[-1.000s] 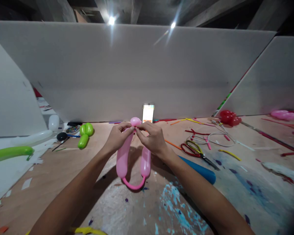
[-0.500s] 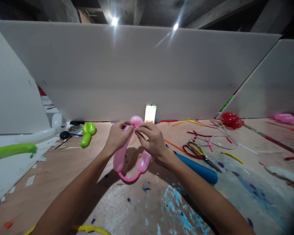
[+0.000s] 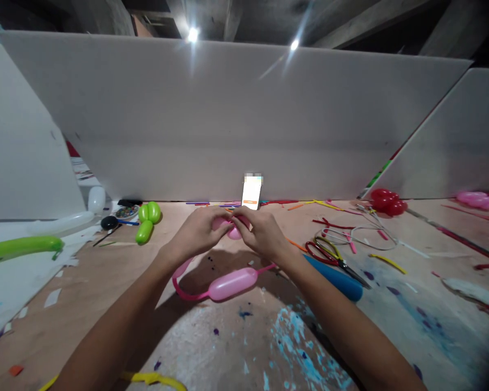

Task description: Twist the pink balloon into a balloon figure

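Both hands meet over the table at the centre, fingers closed on a pink balloon (image 3: 233,284). My left hand (image 3: 199,231) pinches it from the left and my right hand (image 3: 263,231) from the right. Small inflated bulbs of it show between the fingertips, partly hidden. Below the hands hangs a long inflated section with thin unfilled stretches at both ends; one curves up to the left toward another inflated part behind my left wrist. Just beyond my fingers a lit phone (image 3: 251,193) leans on the white board.
To the right lie scissors (image 3: 336,260), a blue cylinder-like pump (image 3: 336,278), loose uninflated balloons and a red balloon shape (image 3: 388,202). At left are a green balloon shape (image 3: 148,221) and a long green balloon (image 3: 22,250). A white board (image 3: 228,119) stands behind.
My hands have come closer together and slightly lower. The pink bulb that stuck up above the fingers is now down between them, and the hanging section has swung to lie more sideways.
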The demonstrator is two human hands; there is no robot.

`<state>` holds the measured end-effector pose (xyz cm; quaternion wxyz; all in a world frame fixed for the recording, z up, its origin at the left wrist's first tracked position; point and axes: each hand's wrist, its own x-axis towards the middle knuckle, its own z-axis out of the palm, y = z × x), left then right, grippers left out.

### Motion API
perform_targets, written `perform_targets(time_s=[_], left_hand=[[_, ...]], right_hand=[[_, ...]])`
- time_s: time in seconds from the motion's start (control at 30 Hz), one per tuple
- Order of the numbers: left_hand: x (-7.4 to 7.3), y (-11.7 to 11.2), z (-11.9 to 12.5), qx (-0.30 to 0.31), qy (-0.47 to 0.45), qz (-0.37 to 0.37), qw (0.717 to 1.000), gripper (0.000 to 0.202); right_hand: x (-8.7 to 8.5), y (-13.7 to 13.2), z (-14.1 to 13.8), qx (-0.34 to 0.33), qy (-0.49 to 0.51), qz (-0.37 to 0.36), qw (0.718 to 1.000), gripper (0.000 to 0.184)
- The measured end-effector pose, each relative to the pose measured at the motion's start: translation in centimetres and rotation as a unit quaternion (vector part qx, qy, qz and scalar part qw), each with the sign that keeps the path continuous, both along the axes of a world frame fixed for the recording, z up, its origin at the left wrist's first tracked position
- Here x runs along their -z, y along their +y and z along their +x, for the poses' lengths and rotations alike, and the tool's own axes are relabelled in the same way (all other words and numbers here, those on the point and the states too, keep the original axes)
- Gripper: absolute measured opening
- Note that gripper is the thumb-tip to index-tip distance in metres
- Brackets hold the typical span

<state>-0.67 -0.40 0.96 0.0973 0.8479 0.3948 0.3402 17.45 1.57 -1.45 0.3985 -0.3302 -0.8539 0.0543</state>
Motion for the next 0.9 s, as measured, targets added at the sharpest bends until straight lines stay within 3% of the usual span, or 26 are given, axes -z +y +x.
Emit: perform_targets(time_s=[0.1, 0.2, 0.27, 0.4, 0.5, 0.57, 0.73, 0.8, 0.9], left_hand=[[0.3, -0.1, 0.2, -0.050, 0.028, 0.031, 0.998, 0.015], [0.7, -0.3, 0.6, -0.093, 0.066, 0.096, 0.989, 0.011], [1.0, -0.2, 0.8, -0.102, 0.090, 0.150, 0.979, 0.013], [1.7, 0.1, 1.1, -0.070, 0.100, 0.224, 0.967, 0.019], [2.1, 0.3, 1.2, -0.060, 0.101, 0.243, 0.963, 0.021], [2.2, 0.4, 1.2, -0.068, 0.112, 0.242, 0.961, 0.020], [2.1, 0.4, 1.2, -0.088, 0.101, 0.201, 0.970, 0.014], [1.8, 0.4, 1.1, -0.101, 0.043, 0.156, 0.982, 0.012], [1.2, 0.5, 0.9, -0.074, -0.071, 0.046, 0.994, 0.012]], right_hand=[[-0.2, 0.0, -0.3, -0.013, 0.046, -0.067, 0.997, 0.013], [-0.4, 0.3, -0.5, -0.046, 0.137, -0.192, 0.971, 0.015], [-0.6, 0.7, -0.4, -0.079, 0.193, -0.304, 0.930, 0.016], [-0.4, 1.7, 0.7, -0.155, 0.253, -0.495, 0.817, 0.014], [-0.2, 2.4, 1.5, -0.184, 0.249, -0.532, 0.788, 0.019], [-0.3, 2.5, 1.8, -0.187, 0.212, -0.511, 0.812, 0.022], [-1.3, 1.2, 1.5, -0.104, 0.091, -0.301, 0.944, 0.027], [-1.6, 0.6, 1.2, -0.085, 0.084, -0.236, 0.964, 0.023], [-1.6, 0.4, 1.1, -0.103, 0.120, -0.216, 0.964, 0.030]])
